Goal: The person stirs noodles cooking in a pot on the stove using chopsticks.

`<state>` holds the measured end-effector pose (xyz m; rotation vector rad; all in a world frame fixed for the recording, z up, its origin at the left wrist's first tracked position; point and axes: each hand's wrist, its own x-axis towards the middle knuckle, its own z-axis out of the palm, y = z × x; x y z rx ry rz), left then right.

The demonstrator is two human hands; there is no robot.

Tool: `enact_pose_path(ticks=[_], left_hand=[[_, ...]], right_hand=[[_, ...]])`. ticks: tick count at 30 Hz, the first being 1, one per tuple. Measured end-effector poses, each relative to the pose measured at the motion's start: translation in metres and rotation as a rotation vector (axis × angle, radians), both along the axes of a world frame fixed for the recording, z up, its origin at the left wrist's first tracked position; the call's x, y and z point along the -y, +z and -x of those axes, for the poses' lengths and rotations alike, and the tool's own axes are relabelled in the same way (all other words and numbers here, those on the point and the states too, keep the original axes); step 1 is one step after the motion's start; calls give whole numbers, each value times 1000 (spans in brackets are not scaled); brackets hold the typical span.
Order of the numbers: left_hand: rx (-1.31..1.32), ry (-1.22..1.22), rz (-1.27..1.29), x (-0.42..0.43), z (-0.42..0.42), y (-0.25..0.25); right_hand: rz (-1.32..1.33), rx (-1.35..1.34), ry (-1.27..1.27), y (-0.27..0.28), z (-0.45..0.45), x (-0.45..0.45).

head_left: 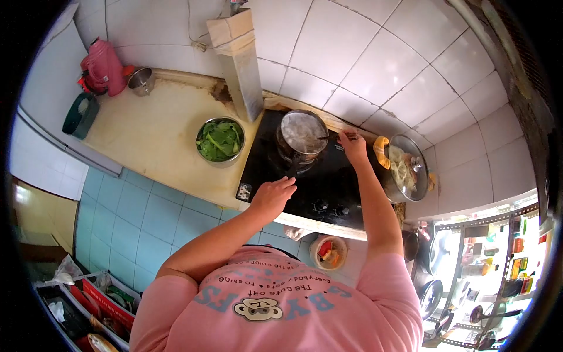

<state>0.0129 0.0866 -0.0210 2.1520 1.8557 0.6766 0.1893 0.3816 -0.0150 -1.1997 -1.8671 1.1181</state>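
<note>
A pot (284, 146) of cloudy, foamy liquid stands on the black stove (258, 161). My right hand (353, 146), at the pot's right, is closed around dark chopsticks (331, 138) whose far ends reach into the liquid. Below the pot, my left hand (274, 198) is near the dark pot handle (294, 166), palm down; whether it touches the handle is unclear, and its fingers look stretched out. To the left, a metal bowl of green leaves (220, 140) sits on the counter (158, 129).
A glass-lidded pan (410, 198) with pale food is right of the stove, beside an orange cloth-like item (382, 154). A pink thermos (105, 67), metal cup (141, 81) and green container (80, 116) stand back left. A waste bin (328, 252) is below the counter.
</note>
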Motion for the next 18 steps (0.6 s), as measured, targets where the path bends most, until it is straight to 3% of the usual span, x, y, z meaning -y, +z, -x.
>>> enact_pose_path(ticks=[6, 10, 12, 14, 18], left_hand=[[15, -9, -41, 0, 0, -6], [3, -17, -44, -1, 2, -4], [-15, -23, -33, -1, 1, -2], [-34, -27, -22, -2, 0, -2], [-28, -20, -6, -2, 0, -2]], right_hand=[[228, -6, 77, 38, -2, 38], [197, -152, 48, 75, -14, 68], [117, -288, 64, 87, -20, 80], [103, -257, 55, 89, -22, 90], [-208, -218, 95, 58, -19, 93]])
